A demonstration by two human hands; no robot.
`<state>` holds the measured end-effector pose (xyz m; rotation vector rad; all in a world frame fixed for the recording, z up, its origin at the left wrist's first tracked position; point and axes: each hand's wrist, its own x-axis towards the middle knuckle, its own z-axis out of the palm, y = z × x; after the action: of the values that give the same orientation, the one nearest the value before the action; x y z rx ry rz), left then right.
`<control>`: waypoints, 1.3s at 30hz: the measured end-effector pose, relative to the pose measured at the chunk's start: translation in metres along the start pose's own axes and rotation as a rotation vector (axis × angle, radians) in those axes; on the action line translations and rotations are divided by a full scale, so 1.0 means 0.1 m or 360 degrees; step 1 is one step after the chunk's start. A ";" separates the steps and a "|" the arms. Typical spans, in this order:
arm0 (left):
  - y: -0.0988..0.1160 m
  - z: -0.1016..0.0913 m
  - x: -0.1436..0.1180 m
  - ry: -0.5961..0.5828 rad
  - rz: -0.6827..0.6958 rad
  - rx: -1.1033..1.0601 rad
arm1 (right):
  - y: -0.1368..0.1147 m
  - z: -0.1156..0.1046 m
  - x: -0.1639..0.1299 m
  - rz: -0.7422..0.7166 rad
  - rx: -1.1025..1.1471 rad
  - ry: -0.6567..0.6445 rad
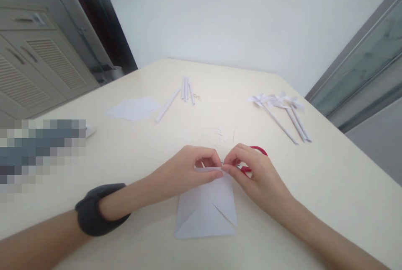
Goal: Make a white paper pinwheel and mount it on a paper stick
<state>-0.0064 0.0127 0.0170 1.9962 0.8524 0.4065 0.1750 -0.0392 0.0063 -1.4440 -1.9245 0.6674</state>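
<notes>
A square white paper sheet [207,215] lies before me, with a slit running in from its near right corner and a crease from its near left one. My left hand [201,165] pinches the sheet's far edge between thumb and fingers. Right beside it, my right hand [245,163] is closed at the far right corner of the same sheet, fingertips almost touching the left ones. Red-handled scissors [260,150] lie partly hidden under and behind my right hand. Just beyond the hands are small white scraps [220,133] and a thin wire [234,134].
Several paper pinwheels [276,102] on rolled sticks lie at the right. Rolled paper tubes [186,89] and small wire bits [197,97] sit at the back, near a longer tube [168,105]. A pile of white sheets [133,108] lies left. Beyond the table [220,67] stands a wall.
</notes>
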 end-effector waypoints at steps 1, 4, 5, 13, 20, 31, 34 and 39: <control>0.00 0.00 0.00 -0.0008 -0.0003 -0.0006 | 0.00 0.00 0.00 0.0009 -0.0002 0.0002; -0.01 0.01 -0.01 -0.0035 -0.0041 -0.0025 | 0.00 -0.01 -0.01 0.0004 0.0006 0.0000; -0.02 0.01 -0.01 -0.0035 -0.0056 -0.0026 | 0.00 -0.01 -0.01 0.0007 0.0012 -0.0003; -0.04 0.00 0.00 -0.0062 -0.0096 -0.0077 | 0.01 0.01 -0.01 0.0063 0.0031 0.0014; -0.06 -0.01 0.01 -0.0048 -0.0101 -0.0098 | 0.00 -0.04 -0.01 0.0060 0.0093 -0.0019; -0.03 0.01 0.01 -0.0061 -0.0066 -0.0102 | 0.00 -0.02 0.00 0.0129 0.0146 -0.0083; -0.04 0.00 0.01 -0.0079 -0.0064 -0.0095 | -0.02 -0.03 0.00 0.0142 0.0170 -0.0087; -0.05 0.00 0.00 -0.0082 -0.0071 -0.0046 | -0.05 -0.04 0.00 0.0091 0.0108 -0.0066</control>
<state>-0.0086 0.0149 0.0129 1.9495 0.8530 0.3383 0.1746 -0.0409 0.0126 -1.4583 -1.8794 0.7872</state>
